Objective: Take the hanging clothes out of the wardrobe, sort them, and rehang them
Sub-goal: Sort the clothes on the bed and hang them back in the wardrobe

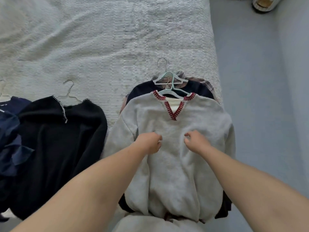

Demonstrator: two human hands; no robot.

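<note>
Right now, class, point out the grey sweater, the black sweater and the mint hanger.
grey sweater [173, 164]: head view, middle of its front.
black sweater [55, 148]: head view, middle of its body.
mint hanger [173, 88]: head view, its neck below the hook.

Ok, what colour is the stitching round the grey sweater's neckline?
Dark red stitching on the light grey sweater, clearest in the head view.

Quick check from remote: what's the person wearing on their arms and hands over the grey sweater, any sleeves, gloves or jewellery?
Both forearms are bare as far as the frame shows, with no sleeve edge in view. The left hand and right hand wear no gloves. No watch, bracelet or ring is visible on the sides that show.
</note>
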